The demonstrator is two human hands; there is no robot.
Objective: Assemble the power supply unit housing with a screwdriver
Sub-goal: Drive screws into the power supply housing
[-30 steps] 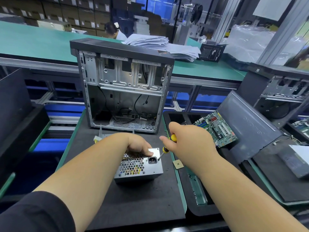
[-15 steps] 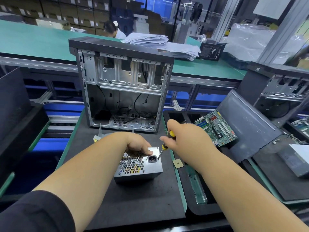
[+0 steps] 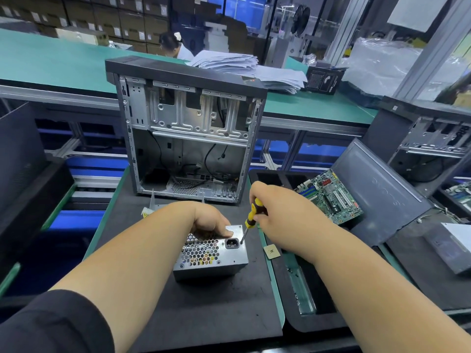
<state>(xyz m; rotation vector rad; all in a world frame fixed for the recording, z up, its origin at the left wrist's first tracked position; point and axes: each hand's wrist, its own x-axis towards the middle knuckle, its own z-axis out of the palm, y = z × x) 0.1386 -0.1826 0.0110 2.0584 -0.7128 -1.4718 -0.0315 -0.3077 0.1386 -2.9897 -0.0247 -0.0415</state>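
A grey metal power supply unit (image 3: 211,258) with a honeycomb grille and a black socket lies on the black foam mat (image 3: 204,314). My left hand (image 3: 209,220) grips its far top edge. My right hand (image 3: 277,210) holds a yellow and black screwdriver (image 3: 252,212), tilted down to the left. The screwdriver's tip touches the unit's top face just right of the socket.
An open computer case (image 3: 188,133) stands upright behind the unit. A green motherboard (image 3: 331,194) and a grey side panel (image 3: 382,192) lie to the right. A small square chip (image 3: 271,251) sits by the mat's right edge. Another case (image 3: 428,133) stands far right.
My right hand has shifted slightly up and left, and the screwdriver now stands more upright on the unit. My left hand keeps its hold.
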